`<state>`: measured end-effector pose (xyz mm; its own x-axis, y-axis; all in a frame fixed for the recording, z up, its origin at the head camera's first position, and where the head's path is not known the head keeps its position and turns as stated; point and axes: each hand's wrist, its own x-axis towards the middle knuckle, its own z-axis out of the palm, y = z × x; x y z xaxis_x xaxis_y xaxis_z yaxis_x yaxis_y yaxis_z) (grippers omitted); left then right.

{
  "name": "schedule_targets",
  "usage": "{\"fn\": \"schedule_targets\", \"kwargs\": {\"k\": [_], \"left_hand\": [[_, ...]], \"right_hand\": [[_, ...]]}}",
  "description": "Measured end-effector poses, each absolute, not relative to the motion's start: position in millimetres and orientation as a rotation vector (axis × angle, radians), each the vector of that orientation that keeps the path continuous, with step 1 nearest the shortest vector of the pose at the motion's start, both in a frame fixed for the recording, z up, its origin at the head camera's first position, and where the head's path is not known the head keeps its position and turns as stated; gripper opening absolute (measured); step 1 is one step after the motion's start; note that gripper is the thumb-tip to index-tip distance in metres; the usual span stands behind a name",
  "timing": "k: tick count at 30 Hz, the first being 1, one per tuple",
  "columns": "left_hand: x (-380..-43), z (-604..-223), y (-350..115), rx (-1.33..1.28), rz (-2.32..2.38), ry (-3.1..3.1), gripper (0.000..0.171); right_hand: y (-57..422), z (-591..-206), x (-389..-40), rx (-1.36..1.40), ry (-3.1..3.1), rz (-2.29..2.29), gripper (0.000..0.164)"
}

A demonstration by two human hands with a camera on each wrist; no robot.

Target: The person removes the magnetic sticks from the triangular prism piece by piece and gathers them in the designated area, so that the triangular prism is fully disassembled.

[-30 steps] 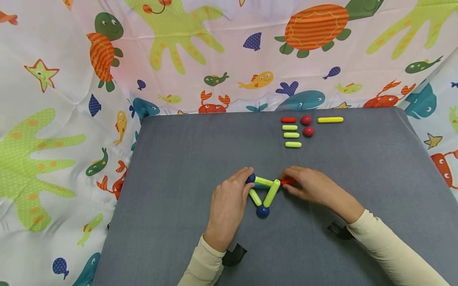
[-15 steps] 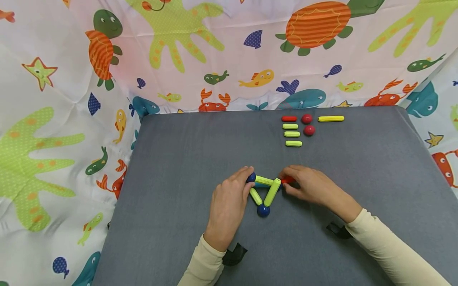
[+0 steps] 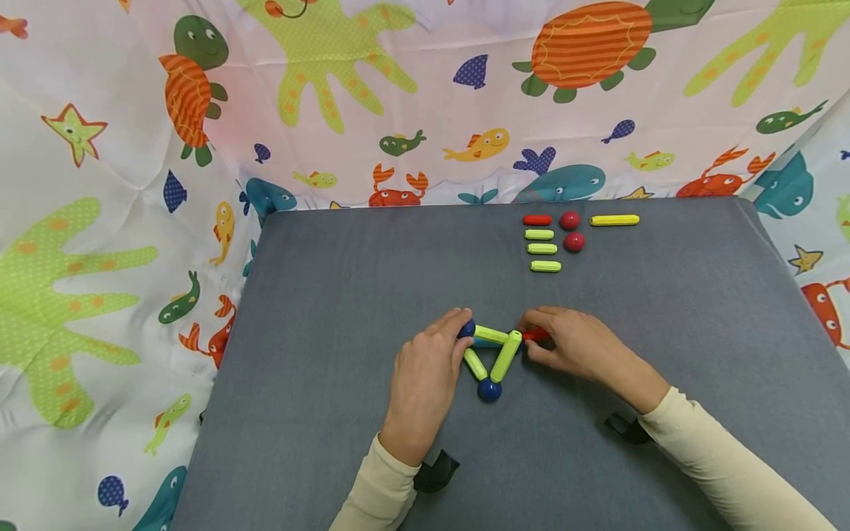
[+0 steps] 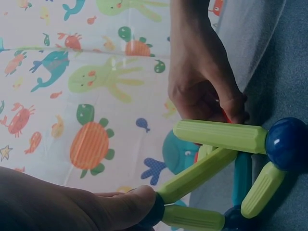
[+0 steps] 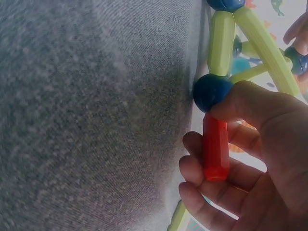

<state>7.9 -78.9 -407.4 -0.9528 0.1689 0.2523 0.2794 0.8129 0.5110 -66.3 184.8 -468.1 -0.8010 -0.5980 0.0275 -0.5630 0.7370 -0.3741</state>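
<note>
Red rod (image 5: 215,149), right of frame (image 3: 506,358): right hand (image 3: 574,341) curls round it, left hand (image 3: 425,380) pinches the frame's left ball (image 3: 468,329); I'd press straight, gently.

A red rod (image 5: 216,149) juts from a blue ball (image 5: 210,91) of the lime-green frame (image 3: 506,357).

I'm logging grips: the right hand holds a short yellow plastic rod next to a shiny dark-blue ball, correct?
Not yellow: the right wrist view shows the right hand gripping a short red plastic rod next to a shiny dark-blue ball.
</note>
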Motion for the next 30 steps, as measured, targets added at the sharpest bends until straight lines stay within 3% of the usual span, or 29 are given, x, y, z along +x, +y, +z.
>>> {"fn": "schedule_targets", "kwargs": {"k": [16, 30], "left_hand": [[7.7, -406.8, -80.3, -0.355, -0.814, -2.818, 0.039], [8.7, -406.9, -79.9, -0.356, -0.797, -2.817, 0.04]], "right_hand": [[191.9, -462.2, -73.8, -0.85, 2.858, -0.519, 0.024], [207.9, -457.1, -104.1, -0.893, 2.898, -0.603, 0.034]]}}
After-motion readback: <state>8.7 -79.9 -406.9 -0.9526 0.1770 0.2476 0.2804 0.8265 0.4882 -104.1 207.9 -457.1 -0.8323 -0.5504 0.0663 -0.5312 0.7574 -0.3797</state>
